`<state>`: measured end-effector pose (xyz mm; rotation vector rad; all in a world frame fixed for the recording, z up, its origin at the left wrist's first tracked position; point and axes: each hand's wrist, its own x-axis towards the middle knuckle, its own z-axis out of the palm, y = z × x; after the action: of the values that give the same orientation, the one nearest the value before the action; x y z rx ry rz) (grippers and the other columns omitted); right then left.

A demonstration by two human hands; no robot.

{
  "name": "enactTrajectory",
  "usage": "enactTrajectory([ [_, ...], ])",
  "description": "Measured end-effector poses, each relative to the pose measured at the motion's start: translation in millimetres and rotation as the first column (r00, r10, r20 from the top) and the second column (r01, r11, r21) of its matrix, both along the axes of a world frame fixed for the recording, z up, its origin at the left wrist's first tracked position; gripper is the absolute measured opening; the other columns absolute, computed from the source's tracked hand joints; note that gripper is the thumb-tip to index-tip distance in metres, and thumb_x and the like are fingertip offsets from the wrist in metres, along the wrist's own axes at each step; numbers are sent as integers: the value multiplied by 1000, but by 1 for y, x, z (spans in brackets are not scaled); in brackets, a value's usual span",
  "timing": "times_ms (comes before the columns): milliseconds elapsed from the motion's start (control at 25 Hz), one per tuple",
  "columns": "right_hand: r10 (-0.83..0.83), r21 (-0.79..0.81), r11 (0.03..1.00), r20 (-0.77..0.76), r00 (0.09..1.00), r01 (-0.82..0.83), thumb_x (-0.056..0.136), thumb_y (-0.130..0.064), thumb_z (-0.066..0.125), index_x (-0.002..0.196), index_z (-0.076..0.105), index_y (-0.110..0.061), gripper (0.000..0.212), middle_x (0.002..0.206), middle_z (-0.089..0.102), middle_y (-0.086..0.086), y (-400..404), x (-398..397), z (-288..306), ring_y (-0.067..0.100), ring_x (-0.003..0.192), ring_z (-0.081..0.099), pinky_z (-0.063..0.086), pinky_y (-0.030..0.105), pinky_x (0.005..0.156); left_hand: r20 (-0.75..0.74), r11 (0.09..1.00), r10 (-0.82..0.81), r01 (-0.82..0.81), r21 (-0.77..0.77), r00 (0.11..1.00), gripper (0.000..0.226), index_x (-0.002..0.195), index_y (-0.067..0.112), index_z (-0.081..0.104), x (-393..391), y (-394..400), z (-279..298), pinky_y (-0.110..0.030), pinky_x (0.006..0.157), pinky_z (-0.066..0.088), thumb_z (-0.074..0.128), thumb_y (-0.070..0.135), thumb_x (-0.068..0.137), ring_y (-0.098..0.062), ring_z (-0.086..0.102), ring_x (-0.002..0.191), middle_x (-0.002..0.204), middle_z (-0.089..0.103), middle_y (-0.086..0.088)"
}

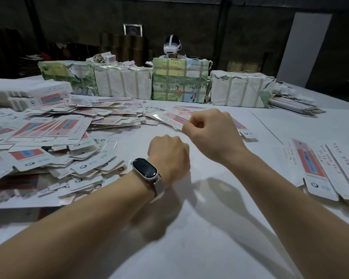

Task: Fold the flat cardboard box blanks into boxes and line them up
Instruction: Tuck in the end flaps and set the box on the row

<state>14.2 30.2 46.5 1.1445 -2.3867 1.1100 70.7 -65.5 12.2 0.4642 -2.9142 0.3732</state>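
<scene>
A big loose heap of flat box blanks (54,141), white with red and blue panels, covers the left half of the white table (210,228). My right hand (210,133) reaches to the heap's far right edge and pinches one flat blank (169,117) by its near edge. My left hand (169,158), with a smartwatch on the wrist, hovers over the bare table in a fist and holds nothing. A few folded boxes (322,168) lie side by side at the right edge.
Paper-wrapped bundles (181,81) stand in a row across the far side. Folded white boxes (28,95) are stacked at the far left. A pile of flat sheets (294,105) lies far right. A person wearing a headset (172,47) sits behind the bundles.
</scene>
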Motion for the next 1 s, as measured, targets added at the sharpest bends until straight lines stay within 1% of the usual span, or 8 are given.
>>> enactTrajectory([
  [160, -22, -63, 998, -4, 1000, 22, 81, -26, 61, 58, 60, -17, 24, 56, 58, -4, 8, -4, 9, 21, 68, 56, 46, 34, 61, -163, 1000, -23, 21, -12, 986, 17, 104, 20, 58, 0, 7, 21, -32, 57, 23, 42, 20, 98, -31, 48, 76, 85, 57, -2],
  [280, -53, -246, 969, -59, 997, 37, 81, -28, 59, 58, 59, -16, 26, 53, 58, -6, 22, -9, 26, 12, 58, 53, 39, 29, 55, -416, 956, -24, 142, 255, 909, 28, 81, 15, 53, 4, 4, 52, -34, 57, 34, 42, 29, 103, -33, 51, 72, 67, 43, 0],
  [320, -72, -320, 947, -85, 994, 41, 82, -29, 57, 58, 57, -16, 27, 53, 56, -6, 26, -10, 33, 8, 55, 49, 37, 28, 53, -536, 860, -4, 277, 429, 844, 35, 79, 10, 57, 5, 0, 63, -36, 54, 42, 43, 29, 104, -32, 59, 70, 67, 52, -1],
  [400, -73, -429, 903, -107, 992, 20, 86, -30, 56, 65, 57, -17, 24, 56, 54, -9, 32, -9, 42, 5, 54, 48, 38, 25, 52, -697, 455, 124, 583, 673, 707, 37, 93, 6, 69, 8, -3, 76, -30, 55, 55, 44, 29, 107, -25, 71, 71, 79, 71, -5],
  [560, 29, -372, 928, 9, 1000, -24, 93, -32, 61, 103, 51, -28, 14, 81, 60, -6, 28, -4, 37, 13, 74, 63, 56, 42, 69, -706, -62, 228, 733, 677, 671, 31, 114, 11, 69, 12, 5, 67, -30, 62, 59, 42, 28, 108, -22, 75, 77, 93, 77, -7],
  [760, 47, -307, 949, -80, 996, -69, 91, -38, 54, 136, 41, -42, 48, 122, 62, -7, 27, -6, 31, 18, 101, 64, 56, 47, 83, -667, -351, 167, 676, 648, 726, 32, 130, 23, 61, 8, 10, 53, -34, 64, 59, 39, 31, 108, -21, 74, 83, 103, 76, -6],
  [880, -66, -223, 974, -178, 982, 25, 89, -47, 47, 141, 44, -43, 52, 111, 45, -7, 28, -7, 31, 13, 97, 54, 56, 43, 78, -632, -530, 106, 581, 617, 768, 47, 126, 21, 68, 11, 11, 50, -37, 64, 60, 33, 46, 105, -25, 73, 78, 94, 74, -10],
  [1000, -33, -260, 966, -123, 992, 0, 91, -44, 53, 138, 54, -34, 49, 114, 37, -5, 29, -7, 33, 23, 109, 54, 57, 45, 81, -622, -551, 70, 550, 628, 780, 62, 117, 19, 73, 11, 7, 49, -39, 68, 61, 30, 61, 100, -27, 72, 79, 92, 74, -10],
])
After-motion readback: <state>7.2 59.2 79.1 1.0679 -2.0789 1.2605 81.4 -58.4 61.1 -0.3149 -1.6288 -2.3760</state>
